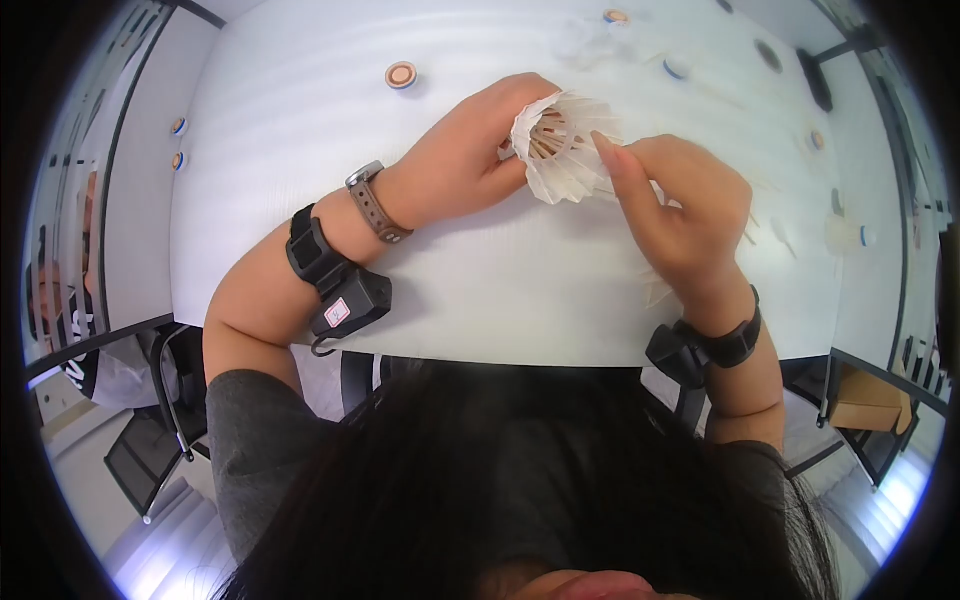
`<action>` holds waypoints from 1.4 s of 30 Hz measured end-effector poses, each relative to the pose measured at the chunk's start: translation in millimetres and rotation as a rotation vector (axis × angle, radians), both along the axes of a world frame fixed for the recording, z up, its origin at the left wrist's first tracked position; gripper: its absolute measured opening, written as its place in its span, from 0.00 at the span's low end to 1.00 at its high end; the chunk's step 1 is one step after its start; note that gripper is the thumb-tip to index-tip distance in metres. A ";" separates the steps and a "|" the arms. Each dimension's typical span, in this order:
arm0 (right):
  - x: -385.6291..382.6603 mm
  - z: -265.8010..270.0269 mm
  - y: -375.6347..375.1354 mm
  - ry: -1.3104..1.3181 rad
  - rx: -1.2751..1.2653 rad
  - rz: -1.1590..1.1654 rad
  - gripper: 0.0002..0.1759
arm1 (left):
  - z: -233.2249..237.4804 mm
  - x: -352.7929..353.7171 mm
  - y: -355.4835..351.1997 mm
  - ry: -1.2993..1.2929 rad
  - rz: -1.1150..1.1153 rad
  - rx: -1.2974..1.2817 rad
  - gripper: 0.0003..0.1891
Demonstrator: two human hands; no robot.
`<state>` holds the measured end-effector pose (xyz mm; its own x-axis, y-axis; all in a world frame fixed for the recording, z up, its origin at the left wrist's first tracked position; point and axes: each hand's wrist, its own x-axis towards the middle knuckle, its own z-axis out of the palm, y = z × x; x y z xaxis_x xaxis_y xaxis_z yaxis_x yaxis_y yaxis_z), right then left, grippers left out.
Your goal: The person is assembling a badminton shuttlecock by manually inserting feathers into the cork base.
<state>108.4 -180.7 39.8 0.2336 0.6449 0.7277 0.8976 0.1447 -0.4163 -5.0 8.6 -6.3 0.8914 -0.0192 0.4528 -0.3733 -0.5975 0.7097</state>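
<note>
A white feather shuttlecock point(562, 150) lies on its side above the white table point(300, 180), its open skirt facing me. My left hand point(470, 150) wraps around its base from the left and grips it. My right hand point(680, 210) is at the skirt's right edge, with the index finger and thumb pinching a feather there. Each of my wrists carries a black strap with a small device, and the left one also has a watch.
Several shuttlecock cork bases lie scattered: one point(401, 75) at the upper left, one point(615, 16) at the top, one point(676, 68) at the upper right. Loose feathers lie on the table's right side point(780, 235). A person sits at the far left edge point(60, 300).
</note>
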 end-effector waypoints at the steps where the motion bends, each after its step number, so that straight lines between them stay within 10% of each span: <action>1: -0.2 -0.3 0.2 0.011 0.005 -0.001 0.13 | -0.2 0.0 -0.6 -0.006 0.001 -0.009 0.20; 42: -7.5 -17.1 2.3 0.170 -0.048 0.026 0.12 | 2.1 -1.6 -5.6 -0.011 0.018 -0.010 0.17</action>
<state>100.9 -178.4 22.7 0.3333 0.6854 0.6475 0.8098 0.1436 -0.5688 -6.6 3.0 -4.2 0.8866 0.0015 0.4625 -0.3702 -0.5973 0.7115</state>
